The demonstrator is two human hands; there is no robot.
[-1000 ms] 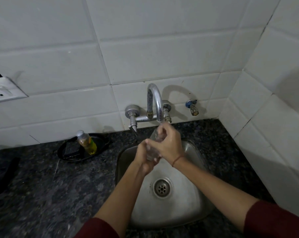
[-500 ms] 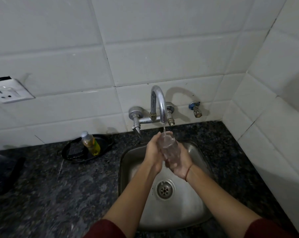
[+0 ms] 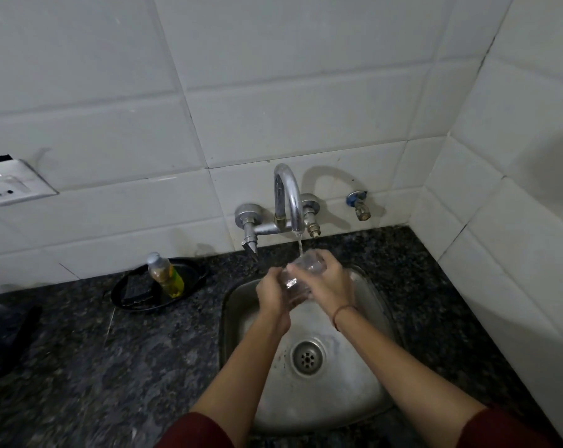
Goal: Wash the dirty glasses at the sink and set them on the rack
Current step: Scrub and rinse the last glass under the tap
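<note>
A clear drinking glass [image 3: 301,275] is held tilted over the steel sink [image 3: 367,376], its mouth up under the thin stream of water from the chrome tap [image 3: 288,197]. My left hand [image 3: 272,292] wraps the glass's lower part from the left. My right hand [image 3: 330,281] grips it from the right, fingers across its upper side. Both hands hide much of the glass. No rack is in view.
A black oval tray [image 3: 134,292] with a small bottle of yellow-green liquid [image 3: 165,274] sits on the dark granite counter [image 3: 80,367] left of the sink. A wall socket [image 3: 10,185] is at far left. A dark object [image 3: 2,334] lies at the left edge. A tiled wall closes the right side.
The glass has turned in my hands under the running water; my right hand went from over it, to under it, to its right side. The view shifted slightly.
</note>
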